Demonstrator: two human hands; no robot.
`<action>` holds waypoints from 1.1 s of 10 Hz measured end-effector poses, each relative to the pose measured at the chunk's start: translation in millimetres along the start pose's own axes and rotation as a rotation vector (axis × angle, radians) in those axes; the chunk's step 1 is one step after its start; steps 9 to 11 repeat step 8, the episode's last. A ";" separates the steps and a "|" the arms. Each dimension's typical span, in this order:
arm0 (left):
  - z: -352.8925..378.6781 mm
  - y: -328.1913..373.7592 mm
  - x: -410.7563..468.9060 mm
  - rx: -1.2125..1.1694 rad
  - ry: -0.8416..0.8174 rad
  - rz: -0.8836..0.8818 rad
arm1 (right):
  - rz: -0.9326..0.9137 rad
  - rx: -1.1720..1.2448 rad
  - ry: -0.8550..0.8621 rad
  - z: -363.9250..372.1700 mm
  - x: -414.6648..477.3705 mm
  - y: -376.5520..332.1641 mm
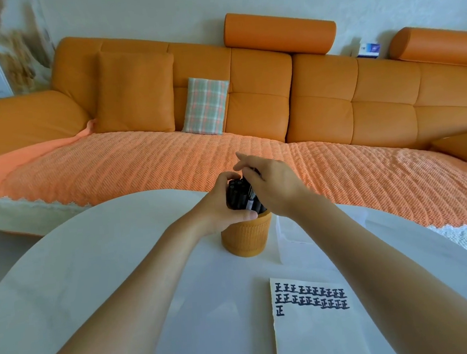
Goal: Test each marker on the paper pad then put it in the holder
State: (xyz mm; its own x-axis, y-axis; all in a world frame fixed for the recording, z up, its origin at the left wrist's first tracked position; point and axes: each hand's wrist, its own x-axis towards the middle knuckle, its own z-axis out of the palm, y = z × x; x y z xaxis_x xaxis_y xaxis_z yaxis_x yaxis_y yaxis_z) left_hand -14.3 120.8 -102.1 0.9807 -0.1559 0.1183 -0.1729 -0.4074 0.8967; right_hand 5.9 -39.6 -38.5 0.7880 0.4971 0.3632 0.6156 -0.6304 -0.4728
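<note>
Marker (250,202) near-upright among markers (236,190) in holder (246,237)

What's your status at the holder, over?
Left hand grips marker bundle in orange holder. Right hand pinches one marker, angled into the bundle. Nothing blocking.

Both bare arms stretch forward across the table (92,259) toward its far edge, hands close together. The left hand (220,206) curls round a bunch of markers (236,193). The right hand (275,186), wrist bent down, pinches one marker (251,202), forefinger lifted.
</note>
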 end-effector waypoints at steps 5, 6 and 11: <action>17.4 3.0 -8.7 0.208 0.269 0.005 | 0.250 0.385 0.085 7.7 -29.4 11.8; 23.7 0.0 -12.8 0.182 0.298 -0.088 | 0.522 0.493 -0.019 16.7 -44.0 20.3; 29.9 1.9 -12.7 0.207 0.292 -0.121 | 0.515 0.522 -0.042 20.8 -58.4 23.3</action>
